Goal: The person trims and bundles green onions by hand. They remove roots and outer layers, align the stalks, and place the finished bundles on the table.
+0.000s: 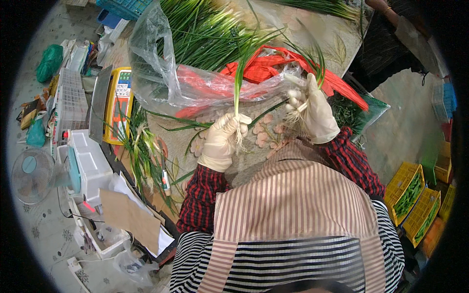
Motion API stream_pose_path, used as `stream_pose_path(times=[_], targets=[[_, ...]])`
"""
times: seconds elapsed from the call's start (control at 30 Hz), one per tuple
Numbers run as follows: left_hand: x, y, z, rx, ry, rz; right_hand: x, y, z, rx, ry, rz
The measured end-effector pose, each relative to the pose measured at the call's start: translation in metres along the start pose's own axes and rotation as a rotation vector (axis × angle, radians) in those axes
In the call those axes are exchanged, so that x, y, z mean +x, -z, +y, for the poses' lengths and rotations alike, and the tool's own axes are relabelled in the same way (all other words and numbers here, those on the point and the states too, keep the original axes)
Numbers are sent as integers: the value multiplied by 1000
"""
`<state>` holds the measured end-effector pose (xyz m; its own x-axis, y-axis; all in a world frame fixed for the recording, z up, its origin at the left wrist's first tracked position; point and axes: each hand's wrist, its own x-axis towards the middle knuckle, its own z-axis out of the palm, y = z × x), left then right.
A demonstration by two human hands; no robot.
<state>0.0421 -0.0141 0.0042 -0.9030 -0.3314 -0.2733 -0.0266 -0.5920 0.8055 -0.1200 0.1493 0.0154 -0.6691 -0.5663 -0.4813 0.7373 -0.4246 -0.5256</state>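
Both of my hands wear pale rubber gloves. My left hand (222,135) pinches a green onion (237,93) near its white base; its roots hang below the fingers and its leaves point away from me. Several more green onions lie in my right hand (316,110), their white bulbs and roots showing past the fingers and their leaves rising behind. Just beyond both hands lies a clear plastic bag (154,55) with red plastic strips (262,67) tangled over it. A large heap of green onions (209,36) rests behind the bag.
On the left stand a yellow scale (119,106) and a white foam box (88,161). Loose onion scraps (143,146) and a knife (165,179) lie near my left arm. Yellow crates (405,192) of green vegetables sit on the floor at right. Another person's arm (384,11) shows at upper right.
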Motion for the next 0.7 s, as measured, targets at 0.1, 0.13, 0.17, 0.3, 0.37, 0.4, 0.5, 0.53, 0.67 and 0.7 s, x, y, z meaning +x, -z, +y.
stream_pose_path(times=[0.1, 0.13, 0.17, 0.3, 0.37, 0.4, 0.5, 0.53, 0.67, 0.7], targets=[[-2, -3, -1, -11, 9, 8, -5, 10, 5, -42, -78, -211], [-2, -6, 0, -13, 2, 14, -3, 12, 9, 4, -125, -229], [-2, -10, 0, -8, 6, 30, -3, 14, 12, -58, -118, -271], [-2, -28, -4, 299, -45, 214, -5, 17, 33, -222, -63, -453], [0, -36, -11, 404, -123, 229, -9, 15, 39, -425, -5, -442], [5, -41, -17, 508, -193, 258, -8, 11, 42, -71, -172, -355], [8, -47, -28, 1062, -514, 241, -12, 8, 38, -107, -58, -436], [9, -49, -32, 1099, -542, 221, -14, 5, 41, -117, -44, -330], [10, -54, -35, 1067, -561, 131, -14, 7, 34, 41, -216, -312], [11, -53, -33, 941, -519, 147, -13, 8, 33, 29, -190, -341]])
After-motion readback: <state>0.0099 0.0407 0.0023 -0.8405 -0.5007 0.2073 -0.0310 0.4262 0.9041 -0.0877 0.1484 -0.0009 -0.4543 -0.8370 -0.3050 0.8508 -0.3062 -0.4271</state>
